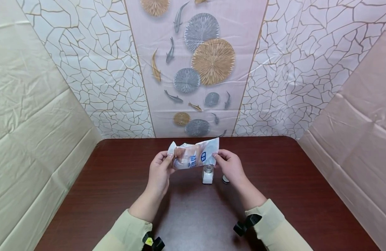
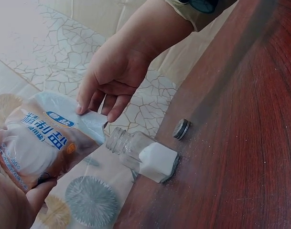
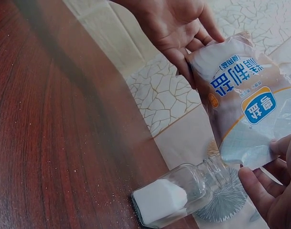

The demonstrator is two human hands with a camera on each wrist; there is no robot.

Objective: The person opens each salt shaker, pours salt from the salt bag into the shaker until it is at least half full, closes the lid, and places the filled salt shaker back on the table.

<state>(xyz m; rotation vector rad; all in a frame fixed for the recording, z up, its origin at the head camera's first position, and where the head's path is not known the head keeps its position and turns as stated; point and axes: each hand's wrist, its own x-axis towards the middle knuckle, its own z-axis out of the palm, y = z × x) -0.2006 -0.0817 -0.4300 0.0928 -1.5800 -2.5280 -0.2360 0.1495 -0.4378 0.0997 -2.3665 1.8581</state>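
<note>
A printed plastic bag of salt (image 1: 193, 155) stretches between both hands, held up above the table. My left hand (image 1: 158, 172) grips its left end, thumb on the front. At the other end, my right hand (image 1: 230, 165) pinches a corner between thumb and fingers. Just below that corner stands a small clear glass jar (image 2: 152, 155), uncapped and upright on the table, roughly half full of white salt. The bag's corner lies right by the jar's mouth in the right wrist view. A round dark-rimmed lid (image 2: 182, 129) rests on the table to the jar's right.
Fine white grains (image 3: 73, 176) are scattered on the dark reddish wooden table (image 1: 117, 195). Behind its far edge hangs a patterned cloth backdrop (image 1: 193, 69), with plain beige cloth (image 1: 30, 122) on both sides.
</note>
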